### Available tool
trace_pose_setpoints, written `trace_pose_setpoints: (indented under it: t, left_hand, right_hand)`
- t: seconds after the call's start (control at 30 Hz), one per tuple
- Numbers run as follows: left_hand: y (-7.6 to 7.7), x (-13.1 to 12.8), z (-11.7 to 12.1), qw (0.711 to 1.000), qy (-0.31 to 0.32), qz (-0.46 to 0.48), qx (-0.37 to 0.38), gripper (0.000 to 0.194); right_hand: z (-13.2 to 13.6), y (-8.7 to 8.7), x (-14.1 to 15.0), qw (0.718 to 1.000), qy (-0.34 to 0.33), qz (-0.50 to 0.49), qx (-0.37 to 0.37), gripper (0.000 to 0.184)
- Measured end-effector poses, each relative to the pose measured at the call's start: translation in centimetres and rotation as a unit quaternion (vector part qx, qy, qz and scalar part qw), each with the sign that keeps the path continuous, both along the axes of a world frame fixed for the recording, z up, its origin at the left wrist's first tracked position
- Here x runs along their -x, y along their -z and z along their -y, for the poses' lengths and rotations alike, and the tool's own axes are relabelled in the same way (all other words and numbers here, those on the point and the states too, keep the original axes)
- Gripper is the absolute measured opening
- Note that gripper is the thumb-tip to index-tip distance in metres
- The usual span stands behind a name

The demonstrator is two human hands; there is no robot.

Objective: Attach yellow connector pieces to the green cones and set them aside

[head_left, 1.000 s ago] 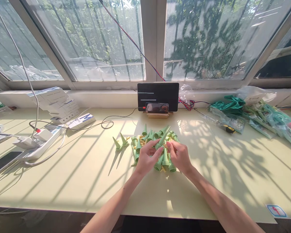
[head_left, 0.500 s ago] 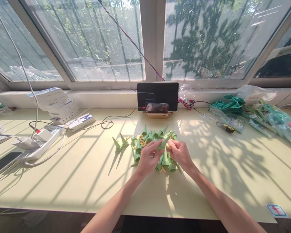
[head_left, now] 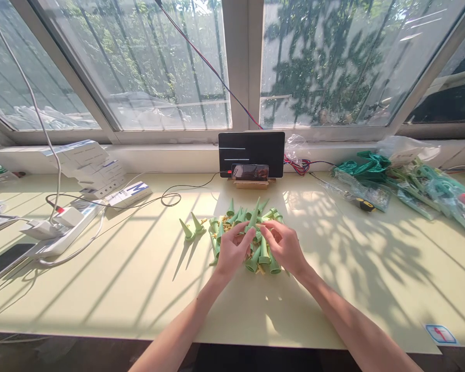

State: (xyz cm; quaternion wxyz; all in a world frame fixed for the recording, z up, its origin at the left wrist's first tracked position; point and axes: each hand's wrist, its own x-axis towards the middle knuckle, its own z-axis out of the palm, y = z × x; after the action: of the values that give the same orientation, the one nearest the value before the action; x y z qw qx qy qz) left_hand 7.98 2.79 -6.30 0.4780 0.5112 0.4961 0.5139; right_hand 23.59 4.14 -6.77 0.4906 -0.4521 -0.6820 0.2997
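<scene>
green cone pinched between thumb and fingers of the left hand, held above the near side of the cone pile. its long axis runs up and away from the person, narrow tip leaning slightly right, wide end down by the left thumb. so the cone lies at the left fingertips and just left of the right fingertips. left hand is the nearer one, with the grip; right hand comes in from the side, near the wide end. right thumb and index are drawn close together, other fingers curled; cannot tell if they pinch a small piece or touch the cone, too small there.

pile cones point various ways, some with open ends toward the person, yellowish pieces among them. two standing cones well left of the hands, tips up. phone propped beyond the pile, in front of a black panel.
</scene>
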Motion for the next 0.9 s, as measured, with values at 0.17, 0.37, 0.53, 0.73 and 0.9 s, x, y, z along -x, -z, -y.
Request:
trace_pose_setpoints:
  t: [0.17, 0.37, 0.53, 0.73, 0.9]
  left_hand:
    - [0.3, 0.0, 0.0, 1.000, 0.001, 0.002, 0.001, 0.050]
    - [0.6, 0.1, 0.0, 1.000, 0.008, 0.000, -0.005, 0.053]
    - [0.8, 0.1, -0.1, 0.999, 0.031, -0.001, -0.013, 0.057]
    - [1.3, 0.1, -0.3, 0.996, 0.049, 0.002, -0.070, 0.047]
    - [1.2, 0.0, -0.3, 0.994, 0.048, -0.023, -0.100, 0.041]
  right_hand:
    - [-0.1, 0.2, 0.0, 1.000, 0.003, 0.024, -0.013, 0.031]
    - [0.0, 0.1, -0.1, 1.000, -0.003, 0.010, -0.004, 0.034]
    - [0.1, 0.2, 0.0, 0.996, -0.018, -0.062, 0.067, 0.039]
    - [-0.3, -0.3, 0.2, 0.957, -0.075, -0.188, 0.209, 0.046]
    - [-0.4, -0.9, -0.1, 0.931, -0.127, -0.230, 0.254, 0.046]
